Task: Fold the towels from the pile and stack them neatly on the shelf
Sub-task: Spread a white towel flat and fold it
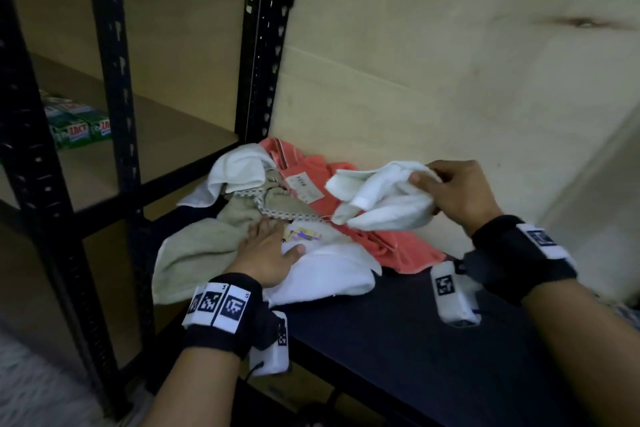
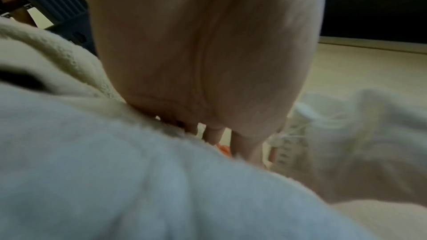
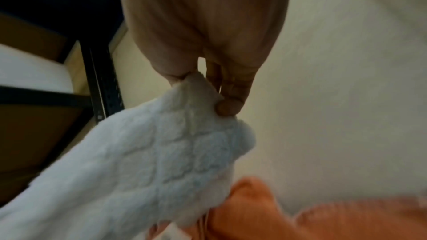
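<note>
— What sort of place am I standing in?

— A storeroom, I'd say, or a shop's back room. Beside me stands a black slotted-steel rack point(image 1: 114, 87) with bare board shelves, and green boxed goods point(image 1: 81, 128) sit stacked on one of them.

— Anything else?

— A plain cream wall point(image 1: 433, 62), dim light, and towels in the pile point(image 1: 301, 218) with paper price tags point(image 1: 304, 188).

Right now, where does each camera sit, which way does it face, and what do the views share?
Head: worn high, looking down at the towel pile; both wrists and hands show.
Left wrist: looks along the left hand, flat on the pile.
Right wrist: looks along the right hand pinching a white towel held above the coral towel.
Shared: head and right wrist both show that white towel.
</note>
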